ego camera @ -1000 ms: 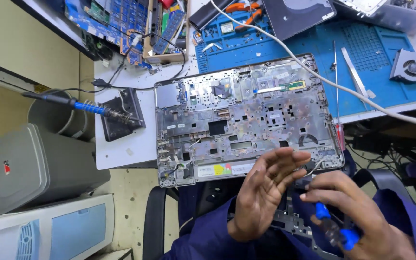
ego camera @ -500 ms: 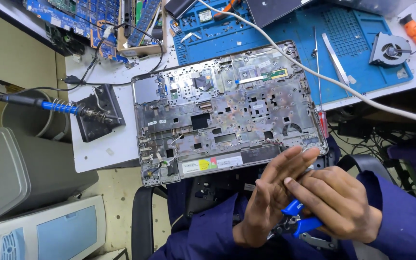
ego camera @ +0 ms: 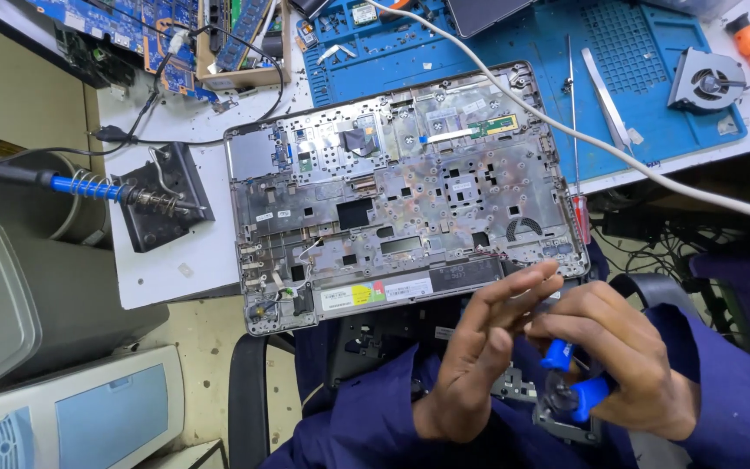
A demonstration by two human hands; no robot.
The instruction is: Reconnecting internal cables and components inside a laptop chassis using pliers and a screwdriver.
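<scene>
My right hand [ego camera: 631,356] is closed around a small blue-handled tool [ego camera: 570,378] held over my lap. My left hand [ego camera: 479,347] is beside it with fingers stretched out and apart, their tips touching the right hand's knuckles near the tool; I see nothing held in it. Both hands hover just below the front edge of an opened grey laptop chassis [ego camera: 392,191] lying on the bench. A black plastic part [ego camera: 375,334] rests on my lap under the chassis edge. A small grey piece [ego camera: 566,417] sits beneath the tool, partly hidden.
A soldering iron with a blue grip [ego camera: 88,187] rests in its black stand [ego camera: 167,208] at left. A blue work mat [ego camera: 653,52] carries a cooling fan [ego camera: 705,78], tweezers [ego camera: 605,87] and a screwdriver [ego camera: 576,174]. A white cable [ego camera: 653,169] crosses the chassis. Circuit boards [ego camera: 167,35] lie at the back left.
My hands have stayed together with the blue tool, the left fingers shifting closer onto the right hand. The view has moved, so the chassis now sits more to the centre.
</scene>
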